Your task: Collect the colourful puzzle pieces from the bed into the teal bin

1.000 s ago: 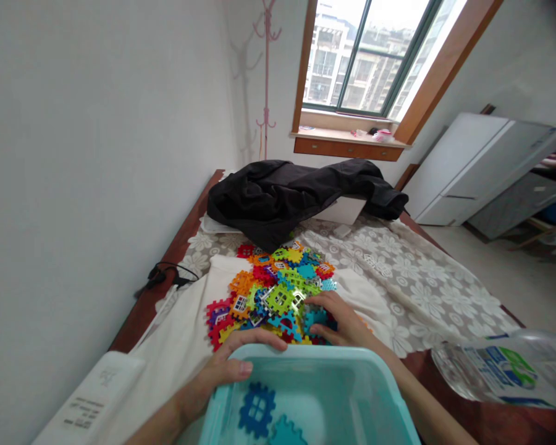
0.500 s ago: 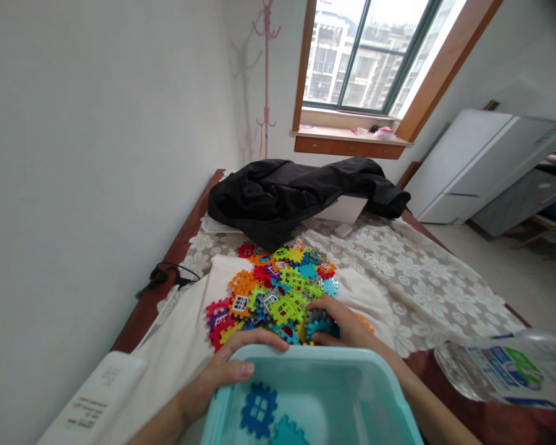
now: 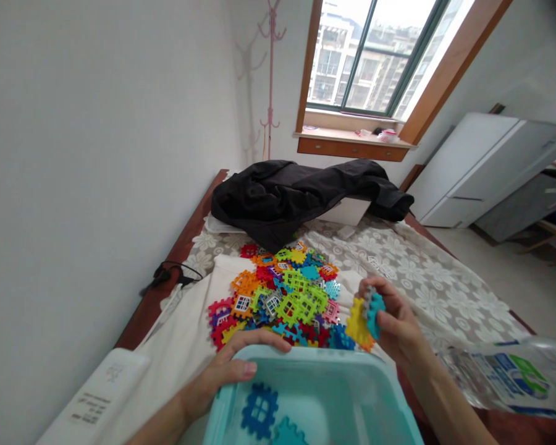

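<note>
My left hand (image 3: 235, 364) grips the far left rim of a light-blue plastic tub (image 3: 333, 355), thumb on the near side and fingers over the edge. Inside the tub lie a dark blue notched window block (image 3: 259, 410) and a turquoise notched block (image 3: 289, 432). Raised to the right of the tub, my right hand (image 3: 401, 327) pinches a turquoise toothed building block (image 3: 375, 314) together with a grey one. A yellow block (image 3: 354, 320) is beside them; whether it is held too, I cannot tell. Ahead spreads a heap of colourful toothed building blocks (image 3: 290, 306).
A black jacket (image 3: 287, 194) lies across the bed behind the heap, partly over a white box (image 3: 345, 211). At right is a clear plastic bottle (image 3: 514, 374) with a label. A white box-shaped object (image 3: 102, 389) stands at left, and a black cable (image 3: 167, 273) lies along the bed edge.
My right hand has risen from the heap and shifted right, bringing toothed blocks with it. Blue and pink blocks it covered are now visible. My left hand stays on the tub rim.
</note>
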The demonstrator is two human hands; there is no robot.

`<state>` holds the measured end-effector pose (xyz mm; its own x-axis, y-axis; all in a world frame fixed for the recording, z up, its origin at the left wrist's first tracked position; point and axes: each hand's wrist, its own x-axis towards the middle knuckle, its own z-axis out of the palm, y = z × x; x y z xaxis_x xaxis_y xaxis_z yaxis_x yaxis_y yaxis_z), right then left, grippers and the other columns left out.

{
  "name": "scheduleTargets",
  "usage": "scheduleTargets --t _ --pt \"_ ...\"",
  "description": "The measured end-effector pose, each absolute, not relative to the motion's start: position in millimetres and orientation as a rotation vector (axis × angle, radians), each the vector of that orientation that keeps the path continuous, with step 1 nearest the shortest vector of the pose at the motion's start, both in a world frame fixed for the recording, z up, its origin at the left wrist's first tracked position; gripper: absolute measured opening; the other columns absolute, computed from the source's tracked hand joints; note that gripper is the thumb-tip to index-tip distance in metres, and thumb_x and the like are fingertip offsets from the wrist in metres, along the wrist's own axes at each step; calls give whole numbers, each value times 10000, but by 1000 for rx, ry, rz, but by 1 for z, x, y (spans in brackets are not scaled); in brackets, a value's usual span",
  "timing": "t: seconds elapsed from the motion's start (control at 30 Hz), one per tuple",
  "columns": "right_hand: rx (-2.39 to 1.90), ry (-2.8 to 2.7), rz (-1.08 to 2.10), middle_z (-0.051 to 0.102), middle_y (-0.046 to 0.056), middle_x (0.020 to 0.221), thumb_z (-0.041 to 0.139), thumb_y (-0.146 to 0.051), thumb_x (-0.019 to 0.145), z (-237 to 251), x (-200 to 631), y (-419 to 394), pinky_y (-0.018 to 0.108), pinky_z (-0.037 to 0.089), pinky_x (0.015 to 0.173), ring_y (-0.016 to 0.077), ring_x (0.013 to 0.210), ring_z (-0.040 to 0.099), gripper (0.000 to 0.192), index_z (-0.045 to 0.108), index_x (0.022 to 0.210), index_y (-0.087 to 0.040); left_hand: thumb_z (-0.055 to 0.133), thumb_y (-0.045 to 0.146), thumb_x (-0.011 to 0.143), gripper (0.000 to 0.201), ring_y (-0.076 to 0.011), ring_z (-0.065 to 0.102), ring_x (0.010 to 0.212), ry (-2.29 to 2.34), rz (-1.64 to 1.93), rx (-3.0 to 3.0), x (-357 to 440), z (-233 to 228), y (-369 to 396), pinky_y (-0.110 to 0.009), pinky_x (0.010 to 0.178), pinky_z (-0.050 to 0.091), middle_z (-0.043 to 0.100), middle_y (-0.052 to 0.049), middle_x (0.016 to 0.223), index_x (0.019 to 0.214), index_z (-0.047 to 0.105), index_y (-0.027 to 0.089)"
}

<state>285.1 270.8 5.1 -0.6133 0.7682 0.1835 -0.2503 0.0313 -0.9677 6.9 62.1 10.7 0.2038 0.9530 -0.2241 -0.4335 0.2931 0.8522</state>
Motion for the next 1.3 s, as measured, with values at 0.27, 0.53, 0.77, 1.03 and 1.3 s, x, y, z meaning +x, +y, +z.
scheduleTargets --t 0.27,0.53,0.77,1.03,1.3 --pt "-379 -2228 1399 715 61 932 576 -636 1006 34 292 274 416 526 806 250 866 657 383 759 1054 -303 745 436 808 455 -260 678 1030 849 1122 719 8 16 63 -353 892 540 743 -55 1206 1229 750 263" --pt "-701 -2885 1011 723 53 1104 879 -279 788 11 296 292 405 508 877 290 1023 655 393 716 1145 -291 757 436 780 455 -298 683 1041 847 1080 649 8 16 59 -403 915 548 761 -76 1169 1194 767 248" --pt "-777 -2917 952 716 45 1117 883 -242 777 2 292 281 439 450 891 306 1031 624 383 662 1088 -275 765 448 786 467 -302 694 1059 843 1071 624 7 11 58 -411 944 542 770 -70 1184 1209 758 252" --pt "-662 -2616 1092 702 33 998 746 -407 949 3 283 292 404 465 893 244 964 624 183 639 966 -259 766 421 799 438 -245 692 990 828 1087 605 10 19 58 -328 868 545 779 -48 1101 1204 771 257" --pt "-874 -2373 1265 714 50 998 706 -476 950 17 308 317 350 542 797 216 871 660 370 678 1244 -253 745 422 797 454 -281 686 987 867 1080 659 8 16 59 -377 874 549 768 -79 1094 1212 770 239"
